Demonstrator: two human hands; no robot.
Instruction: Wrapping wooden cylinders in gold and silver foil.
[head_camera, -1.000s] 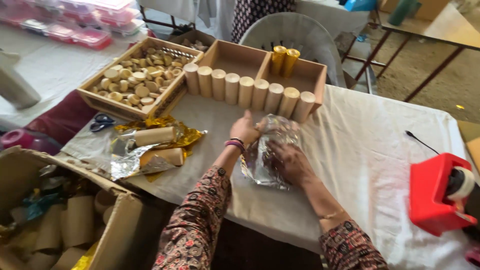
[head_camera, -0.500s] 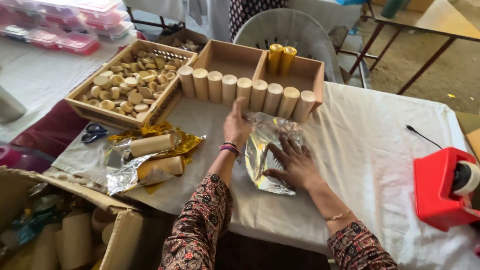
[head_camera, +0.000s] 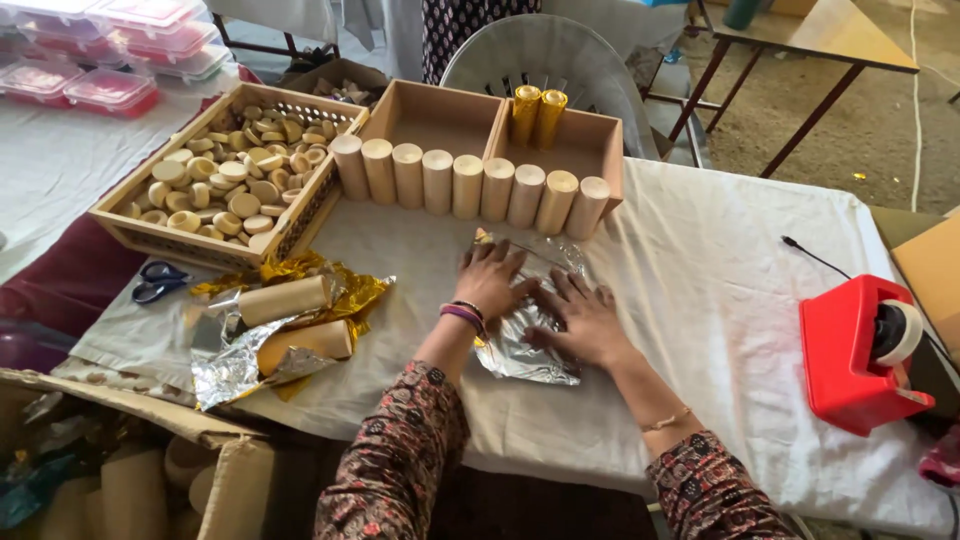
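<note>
A person stands at a table with a white cloth (head_camera: 700, 260) on it; both hands lie flat and open on a crinkly sheet of silver foil (head_camera: 520, 350) in the middle of the cloth, close to the near edge. The left hand (head_camera: 490, 280) has its fingers spread on the far part of the shiny sheet; the right hand (head_camera: 580, 322) presses on the part beside it, and the two hands nearly touch; neither hand grips anything.

Just behind the foil stands a row of smooth, round, pale wooden cylinders (head_camera: 465, 185), upright and side by side; behind them is a shallow brown cardboard tray (head_camera: 500, 125) with two gold-wrapped cylinders (head_camera: 537, 115) leaning inside. To the left sits a wooden crate (head_camera: 225, 180) full of small round wooden discs; near it lie blue-handled scissors (head_camera: 158, 282). Two bare tubes lie on a crumpled heap of gold and silver foil (head_camera: 270, 335), left of the hands. Far to the right sits a red plastic tape holder (head_camera: 860, 350) with a pale roll of tape.
</note>
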